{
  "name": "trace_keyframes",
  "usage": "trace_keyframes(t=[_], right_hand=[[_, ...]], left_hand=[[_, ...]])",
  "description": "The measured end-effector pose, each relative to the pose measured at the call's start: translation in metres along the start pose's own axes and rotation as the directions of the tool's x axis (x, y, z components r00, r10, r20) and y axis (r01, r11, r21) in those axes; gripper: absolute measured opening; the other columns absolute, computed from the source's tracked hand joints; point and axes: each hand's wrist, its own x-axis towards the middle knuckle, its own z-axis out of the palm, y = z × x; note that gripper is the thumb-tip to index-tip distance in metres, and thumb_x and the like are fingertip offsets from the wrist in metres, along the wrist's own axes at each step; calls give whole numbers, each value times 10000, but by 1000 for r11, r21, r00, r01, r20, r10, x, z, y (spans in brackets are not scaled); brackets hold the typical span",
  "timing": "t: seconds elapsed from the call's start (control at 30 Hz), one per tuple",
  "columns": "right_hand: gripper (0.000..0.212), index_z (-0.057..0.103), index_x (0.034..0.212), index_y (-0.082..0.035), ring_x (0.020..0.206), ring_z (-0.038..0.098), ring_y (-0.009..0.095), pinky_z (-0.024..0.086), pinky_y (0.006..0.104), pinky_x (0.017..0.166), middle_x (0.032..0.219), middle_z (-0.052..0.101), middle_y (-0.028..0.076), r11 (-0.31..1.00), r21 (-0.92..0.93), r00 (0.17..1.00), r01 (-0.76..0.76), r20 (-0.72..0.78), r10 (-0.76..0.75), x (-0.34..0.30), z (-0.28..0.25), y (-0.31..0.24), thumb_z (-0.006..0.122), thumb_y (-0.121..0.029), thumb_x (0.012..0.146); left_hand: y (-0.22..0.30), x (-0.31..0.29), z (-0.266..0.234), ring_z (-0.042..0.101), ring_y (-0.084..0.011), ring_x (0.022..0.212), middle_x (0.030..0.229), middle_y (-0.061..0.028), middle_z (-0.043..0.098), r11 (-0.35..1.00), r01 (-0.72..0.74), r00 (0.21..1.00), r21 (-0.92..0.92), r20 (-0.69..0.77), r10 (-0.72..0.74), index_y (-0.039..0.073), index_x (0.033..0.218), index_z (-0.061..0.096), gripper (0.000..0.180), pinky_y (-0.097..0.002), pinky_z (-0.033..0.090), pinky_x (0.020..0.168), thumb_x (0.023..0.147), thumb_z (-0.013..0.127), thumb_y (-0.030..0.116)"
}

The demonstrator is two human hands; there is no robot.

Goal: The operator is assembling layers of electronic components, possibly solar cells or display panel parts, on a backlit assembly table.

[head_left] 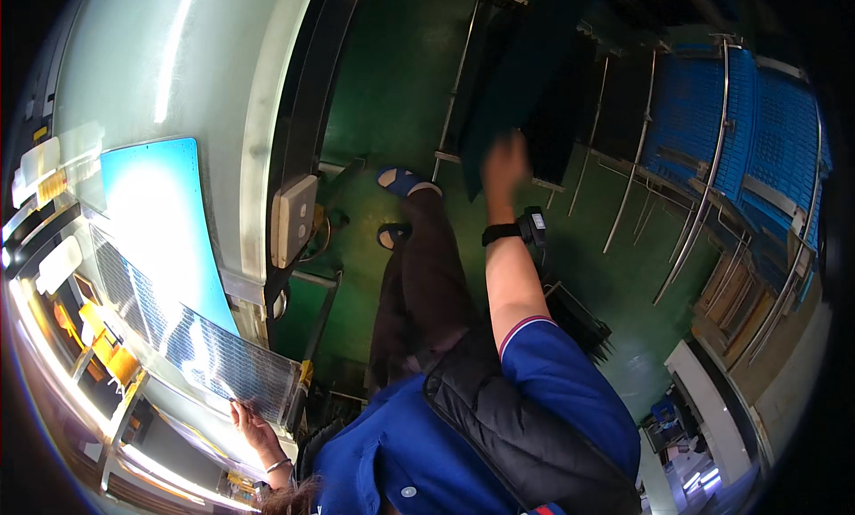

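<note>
My left hand is at the near edge of a glossy panel with a fine grid pattern, its fingers curled at that edge. Beyond this panel, a smooth blue sheet with a bright glare lies on a pale grey machine table. Stretched out ahead, my right hand is closed on the lower part of a dark, flat panel. Motion blurs these fingers, and the panel's far end fades into shadow. A black device is strapped to my right wrist.
Metal racks with upright bars and blue mesh panels stand on the right. A switch box juts from the machine's side. Wooden boards are at the right, and orange parts at the left. The floor is green.
</note>
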Motion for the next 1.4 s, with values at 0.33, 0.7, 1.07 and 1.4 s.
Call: trace_keyframes(t=[0.33, 0.7, 1.07, 1.4], right_hand=[[443, 525, 1284, -46, 676, 666, 309, 500, 361, 618, 813, 654, 233, 1000, -9, 996, -14, 86, 15, 0, -4, -24, 573, -76, 844], [473, 548, 1256, -40, 762, 659, 372, 512, 411, 693, 834, 649, 248, 993, -116, 976, -10, 213, 35, 45, 19, -44, 588, -43, 785], [638, 384, 1385, -51, 1024, 598, 407, 480, 445, 870, 1127, 587, 294, 970, -241, 864, -46, 478, 159, 75, 38, -42, 650, -157, 814], [463, 573, 1146, 86, 1074, 589, 307, 474, 400, 874, 1130, 609, 236, 993, -25, 725, -119, 681, 105, 59, -46, -136, 658, -259, 848]], left_hand=[[9, -8, 11, 591, -109, 880, 991, -34, 628, 999, 42, 995, 0, 85, -42, 38, 1134, 550, 198, -219, 481, 774, 939, 541, 77], [-12, 7, -16, 580, -103, 861, 995, -35, 620, 999, -14, 999, -30, 35, 15, 53, 1147, 550, 208, -234, 478, 760, 943, 540, 90], [-6, -8, 10, 569, -95, 821, 967, -13, 612, 999, -18, 1000, -33, -11, 18, 53, 1137, 557, 201, -222, 468, 757, 941, 546, 101], [114, -56, -4, 659, -290, 818, 909, -169, 681, 95, -135, 551, 986, -5, 834, -35, 1060, 657, 217, -328, 522, 743, 869, 559, 0]])
